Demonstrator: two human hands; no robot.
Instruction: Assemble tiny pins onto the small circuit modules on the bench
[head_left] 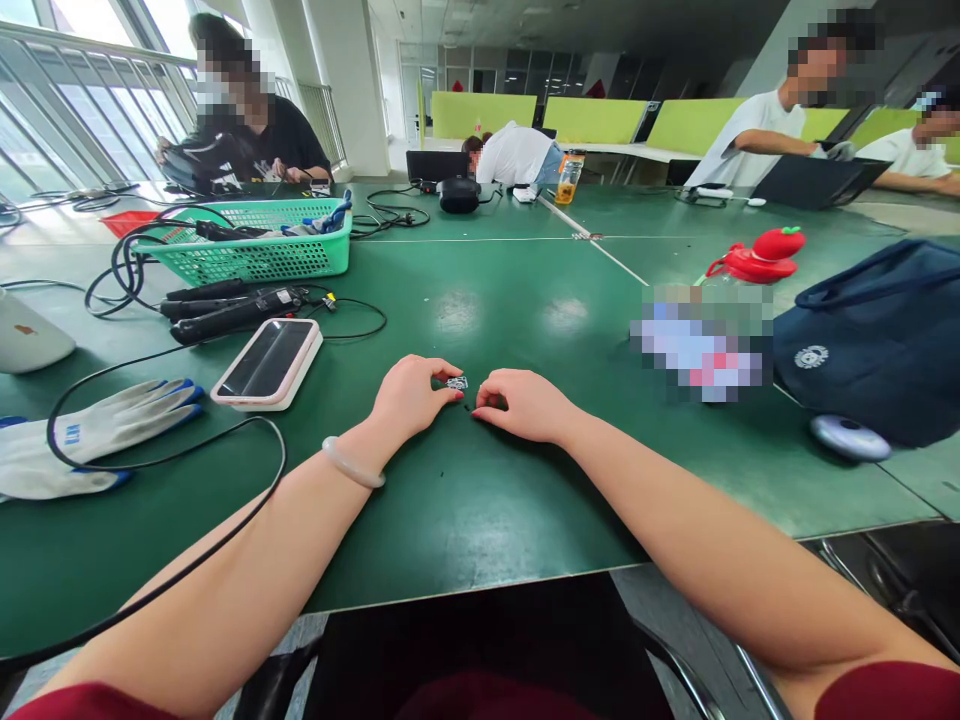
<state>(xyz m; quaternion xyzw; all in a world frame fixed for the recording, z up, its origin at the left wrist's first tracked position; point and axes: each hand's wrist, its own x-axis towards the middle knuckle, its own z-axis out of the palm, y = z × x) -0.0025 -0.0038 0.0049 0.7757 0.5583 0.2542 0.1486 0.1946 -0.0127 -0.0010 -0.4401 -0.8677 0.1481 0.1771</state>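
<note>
My left hand [414, 396] rests on the green table [465, 500] with its fingers curled in a pinch round a tiny dark-and-white part [456, 383]. My right hand [519, 403] lies just to the right of it, fingers folded under and pinched close to the same part. What the right fingers hold is too small to make out. A pale bangle [352, 463] circles my left wrist.
A phone in a pink case [268, 362], white work gloves [90, 432], black cables and tools [225, 305] and a green basket [255, 245] lie to the left. A red-capped bottle [739, 300] and dark blue bag [877, 340] stand right. Several people sit at the far side.
</note>
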